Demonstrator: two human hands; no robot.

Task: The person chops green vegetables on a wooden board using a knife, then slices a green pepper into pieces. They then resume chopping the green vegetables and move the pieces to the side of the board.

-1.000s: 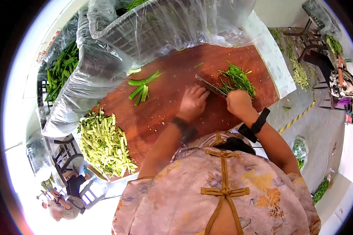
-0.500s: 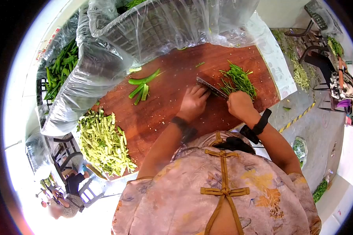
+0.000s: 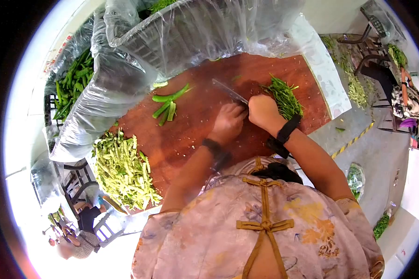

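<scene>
My right hand (image 3: 264, 111) is closed round the handle of a knife (image 3: 229, 89), whose blade points up and left over the reddish-brown wooden board (image 3: 191, 130). Close beside it, my left hand (image 3: 230, 122) rests low on the board with curled fingers, slightly blurred. What those fingers hold, if anything, is hidden near the knife's handle end. Just beyond my right hand lies a heap of thin green pepper strips (image 3: 285, 96). Several green pepper pieces (image 3: 170, 102) lie to the left of the blade. A large pile of pale green strips (image 3: 123, 169) covers the board's left end.
Plastic-lined crates (image 3: 186, 37) line the board's far side. Another crate at left holds whole green peppers (image 3: 77, 76). Chairs and another person (image 3: 84, 244) are at lower left, and another person (image 3: 409, 100) is at right. Yellow-black tape (image 3: 354, 142) marks the floor.
My right hand has moved left with the knife, away from the green strips and nearer my left hand. The blade now reaches farther up and left. My left hand has hardly shifted.
</scene>
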